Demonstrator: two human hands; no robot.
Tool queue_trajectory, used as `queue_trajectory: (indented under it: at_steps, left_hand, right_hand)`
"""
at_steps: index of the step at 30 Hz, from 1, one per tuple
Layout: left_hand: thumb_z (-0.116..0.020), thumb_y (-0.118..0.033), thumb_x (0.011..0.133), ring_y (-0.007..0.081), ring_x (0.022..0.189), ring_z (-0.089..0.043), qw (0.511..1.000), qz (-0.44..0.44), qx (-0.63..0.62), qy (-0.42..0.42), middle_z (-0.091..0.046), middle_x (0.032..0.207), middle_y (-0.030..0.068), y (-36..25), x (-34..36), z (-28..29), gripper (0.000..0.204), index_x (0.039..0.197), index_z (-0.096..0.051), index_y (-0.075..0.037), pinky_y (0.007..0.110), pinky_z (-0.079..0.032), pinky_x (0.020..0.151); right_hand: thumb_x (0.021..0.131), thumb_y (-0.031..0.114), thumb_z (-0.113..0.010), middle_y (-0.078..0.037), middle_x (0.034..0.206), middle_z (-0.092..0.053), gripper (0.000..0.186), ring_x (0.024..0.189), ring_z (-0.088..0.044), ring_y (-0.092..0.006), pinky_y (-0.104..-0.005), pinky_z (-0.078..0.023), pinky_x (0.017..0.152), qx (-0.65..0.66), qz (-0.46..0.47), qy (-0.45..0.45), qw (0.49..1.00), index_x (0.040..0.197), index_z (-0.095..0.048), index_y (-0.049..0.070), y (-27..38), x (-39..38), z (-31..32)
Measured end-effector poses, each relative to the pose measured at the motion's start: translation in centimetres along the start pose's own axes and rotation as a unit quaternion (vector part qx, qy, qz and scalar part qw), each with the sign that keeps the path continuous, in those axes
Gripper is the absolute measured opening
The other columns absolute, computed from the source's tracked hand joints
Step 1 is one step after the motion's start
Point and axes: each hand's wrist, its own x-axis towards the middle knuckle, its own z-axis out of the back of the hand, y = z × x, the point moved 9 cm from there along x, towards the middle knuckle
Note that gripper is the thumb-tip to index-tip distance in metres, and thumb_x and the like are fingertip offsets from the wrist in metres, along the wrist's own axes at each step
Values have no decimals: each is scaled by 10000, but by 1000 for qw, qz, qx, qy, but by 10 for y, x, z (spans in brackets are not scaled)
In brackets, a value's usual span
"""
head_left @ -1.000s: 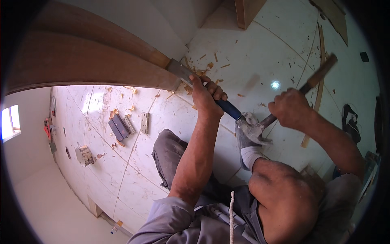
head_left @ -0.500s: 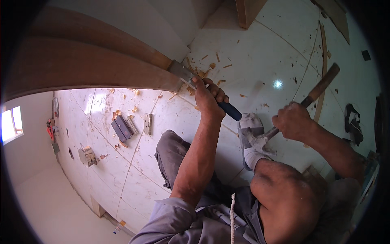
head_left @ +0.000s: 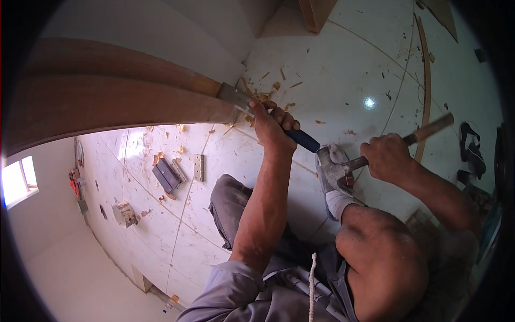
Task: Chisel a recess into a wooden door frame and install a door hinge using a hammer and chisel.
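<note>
My left hand (head_left: 273,126) is closed round a blue-handled chisel (head_left: 304,139), whose grey metal blade or plate (head_left: 230,95) rests at the end of a long wooden door or board (head_left: 134,99). Gripped in my right hand (head_left: 386,155) is a claw hammer (head_left: 338,169), its wooden handle pointing up and right, its head beside the chisel handle's end. Curled wood shavings (head_left: 276,86) lie around the board's end. My sandaled foot (head_left: 337,204) is beneath the hammer.
On the tiled floor lie a dark case (head_left: 165,174), a metal hinge (head_left: 198,167), a small pot (head_left: 124,214), red tool (head_left: 75,182), long wooden strip (head_left: 426,107) and black shoes (head_left: 472,150). A wooden frame piece (head_left: 314,16) stands at the back.
The hammer head dropped away from the chisel's end, then rose back beside it, its handle now tilted flatter. My left hand stays on the chisel.
</note>
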Motion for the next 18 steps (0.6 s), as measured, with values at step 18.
queue_trajectory:
  at_steps: [18]
  left_hand:
    - [-434,-610,925,119,483,-309,997,-17,75,-20,-286,584,-17,8,7,7,520,928,-453,-90,322,-349,470]
  right_hand:
    - [709,161,-622,-112,785,-686,195,779,-676,-295,-430,-509,737,192,-67,149,968,880,-673,81,42,9,-106]
